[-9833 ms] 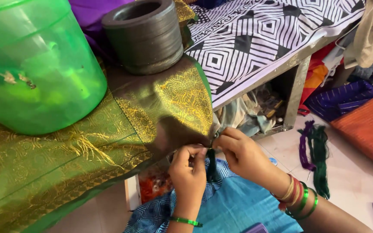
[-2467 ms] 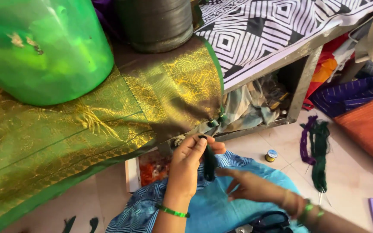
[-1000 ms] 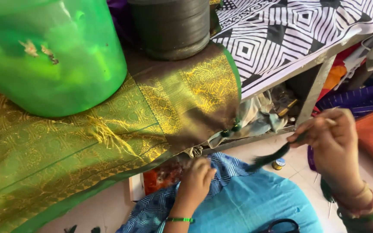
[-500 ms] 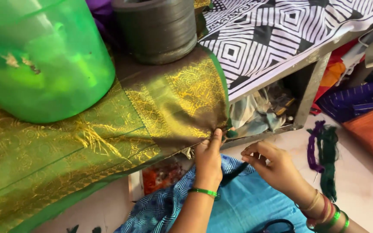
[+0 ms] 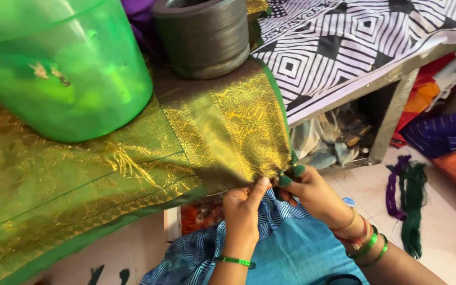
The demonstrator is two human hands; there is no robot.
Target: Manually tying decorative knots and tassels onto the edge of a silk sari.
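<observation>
I see my left hand and right hand pinching dark green thread tassels, partly hidden, at the gold brocade sari hem corner.

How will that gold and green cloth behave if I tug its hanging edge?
The gold and green cloth drapes limply off the table, so it probably folds rather than holds shape. The green tub and grey ring sit on it, likely pinning it. Its sheen suggests it may slip.
</observation>
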